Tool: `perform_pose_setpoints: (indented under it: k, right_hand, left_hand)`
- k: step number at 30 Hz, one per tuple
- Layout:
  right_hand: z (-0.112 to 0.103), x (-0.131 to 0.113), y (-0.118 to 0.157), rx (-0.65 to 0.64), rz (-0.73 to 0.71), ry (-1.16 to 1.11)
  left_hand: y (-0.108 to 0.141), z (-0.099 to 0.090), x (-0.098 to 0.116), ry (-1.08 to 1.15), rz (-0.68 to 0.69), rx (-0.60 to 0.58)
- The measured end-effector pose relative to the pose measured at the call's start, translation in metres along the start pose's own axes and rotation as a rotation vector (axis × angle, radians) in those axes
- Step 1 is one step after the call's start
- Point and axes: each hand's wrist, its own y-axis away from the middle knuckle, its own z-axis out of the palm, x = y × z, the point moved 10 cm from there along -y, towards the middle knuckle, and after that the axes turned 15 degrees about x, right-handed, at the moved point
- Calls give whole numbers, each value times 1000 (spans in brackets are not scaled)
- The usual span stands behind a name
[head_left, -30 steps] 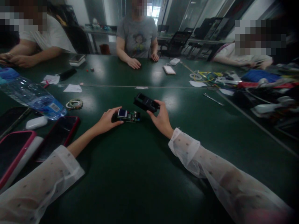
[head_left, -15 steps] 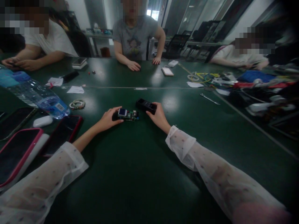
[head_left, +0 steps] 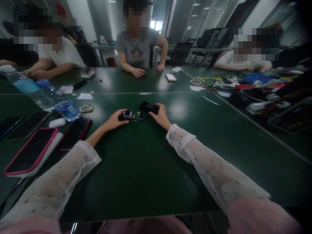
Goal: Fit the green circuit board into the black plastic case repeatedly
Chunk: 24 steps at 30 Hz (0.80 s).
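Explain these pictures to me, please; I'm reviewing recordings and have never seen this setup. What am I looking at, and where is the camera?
There is no machine here: a person works with two bare hands, and one head-worn camera takes every picture, looking forward and down.

The left hand holds the left end of a green circuit board with a small square screen. The right hand grips a black oblong case beside it.

Both are over a dark green tabletop. On its left are a pink-rimmed, black-screened phone and two clear plastic bottles; on its right lies a slim silver metal wrench. Three other people sit or stand around the far side.
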Motion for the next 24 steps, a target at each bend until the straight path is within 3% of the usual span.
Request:
perform_pose_setpoints:
  k: [12,24]
  right_hand:
    - [-3,1,1,-1,82,-64]
    - [4,13,5,-35,166,-138]
  left_hand:
    - [3,-3,9,52,-40,-13]
    - [2,-2,5,61,-100,-24]
